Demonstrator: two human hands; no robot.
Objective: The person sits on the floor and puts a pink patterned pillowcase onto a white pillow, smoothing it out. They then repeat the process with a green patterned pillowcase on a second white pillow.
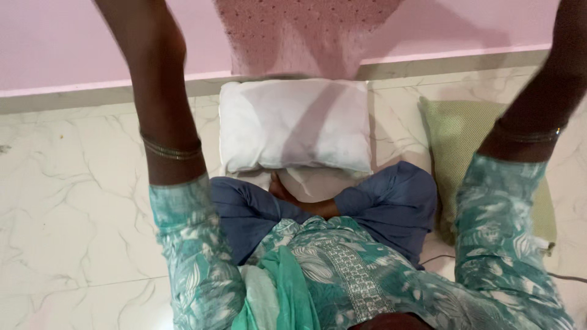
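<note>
Both my arms are raised, and both hands are cut off by the top edge of the frame. My left forearm [160,91], with thin bangles at the wrist, rises at the left. My right forearm [546,101], also bangled, rises at the far right. A pink fabric with small dots [299,33] hangs down from the top edge between my arms; what holds it is hidden. Below it a white pillow [293,125] lies flat on the floor, just in front of my crossed legs [379,205].
I sit cross-legged on a white marble floor [73,201]. A pale green cushion [455,131] lies to the right of the pillow, partly under my right sleeve. A pink wall [61,43] runs along the back, and a thin cable [565,277] lies at the right.
</note>
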